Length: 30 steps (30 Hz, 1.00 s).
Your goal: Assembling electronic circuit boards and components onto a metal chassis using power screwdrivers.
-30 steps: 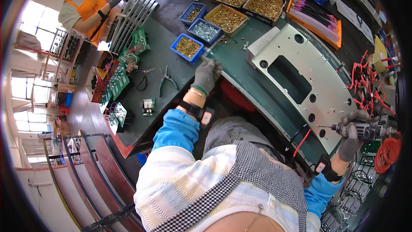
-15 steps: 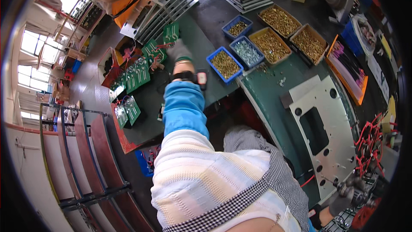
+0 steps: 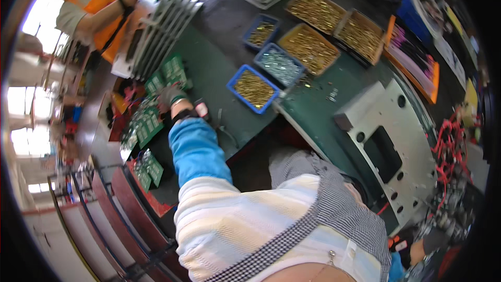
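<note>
At the far left side of the bench my left hand (image 3: 172, 95), in a grey glove, reaches onto a group of green circuit boards (image 3: 148, 125). Its fingers are blurred against the boards, so a grip cannot be made out. Another green board (image 3: 173, 69) lies just beyond it. My right hand (image 3: 436, 240), also gloved, is low at the right edge beside a cluster of dark and metallic parts (image 3: 450, 216); its fingers are smeared. Left of it lies a silver metal panel (image 3: 415, 146) with round holes and a rectangular cutout.
Blue bins (image 3: 233, 87) and tan trays (image 3: 284, 42) of small metal fasteners stand mid-bench. A co-worker in an orange apron (image 3: 107, 8) handles stacked metal panels (image 3: 156, 34). Red wires (image 3: 448, 141) tangle at right; a dark rack (image 3: 136, 269) stands lower left.
The view has shifted. My left hand has moved left and nearer over the boards. My right hand, earlier around a dark tool by the panel's near end, is now further right.
</note>
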Each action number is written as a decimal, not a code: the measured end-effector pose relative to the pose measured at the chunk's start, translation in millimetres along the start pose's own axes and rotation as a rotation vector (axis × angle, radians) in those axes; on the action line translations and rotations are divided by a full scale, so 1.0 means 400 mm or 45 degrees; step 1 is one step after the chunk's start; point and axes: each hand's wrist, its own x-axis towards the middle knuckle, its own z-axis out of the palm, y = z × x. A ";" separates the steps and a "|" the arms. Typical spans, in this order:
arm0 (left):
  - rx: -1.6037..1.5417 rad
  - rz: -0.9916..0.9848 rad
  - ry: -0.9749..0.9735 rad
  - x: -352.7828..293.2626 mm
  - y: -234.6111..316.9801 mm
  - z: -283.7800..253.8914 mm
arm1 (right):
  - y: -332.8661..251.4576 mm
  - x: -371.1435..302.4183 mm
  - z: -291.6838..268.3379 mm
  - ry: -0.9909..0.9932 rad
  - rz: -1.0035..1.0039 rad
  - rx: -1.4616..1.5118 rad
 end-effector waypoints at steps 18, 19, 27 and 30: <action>-1.876 1.313 -0.877 -0.715 0.102 -0.206 | 0.197 0.037 -0.245 0.135 0.102 -1.097; -1.951 1.149 -1.242 -0.783 0.140 -0.200 | 0.232 0.014 -0.272 0.198 0.217 -1.175; -1.633 0.854 -2.357 -1.372 0.119 -0.031 | 0.313 -0.112 -0.367 0.191 0.415 -0.606; -1.530 0.948 -2.254 -1.416 0.127 0.008 | 0.342 -0.097 -0.375 0.223 0.534 -0.696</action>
